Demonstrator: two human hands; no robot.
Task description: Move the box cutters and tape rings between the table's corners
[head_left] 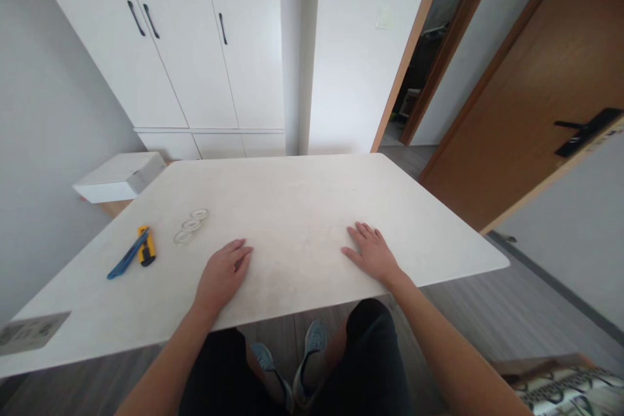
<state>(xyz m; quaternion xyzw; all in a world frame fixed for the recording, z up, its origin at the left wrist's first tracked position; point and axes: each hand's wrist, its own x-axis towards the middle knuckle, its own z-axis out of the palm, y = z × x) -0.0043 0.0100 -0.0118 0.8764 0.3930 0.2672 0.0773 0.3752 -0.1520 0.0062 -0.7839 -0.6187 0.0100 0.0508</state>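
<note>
White cupboards [195, 45] stand behind a big pale table [302, 201]. Both hands lie flat on it, fingers spread, holding nothing. Left hand [223, 274] is near three clear tape rolls [191, 225]; right hand [371, 252] is well apart. A yellow cutter [146, 246] touches a blue pen [127, 255].

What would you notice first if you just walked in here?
Two bare hands lie flat on a pale table: the left hand and the right hand, both empty. Left of the left hand sit three small rolls of clear tape, and farther left a yellow utility knife touching a blue tool.
</note>
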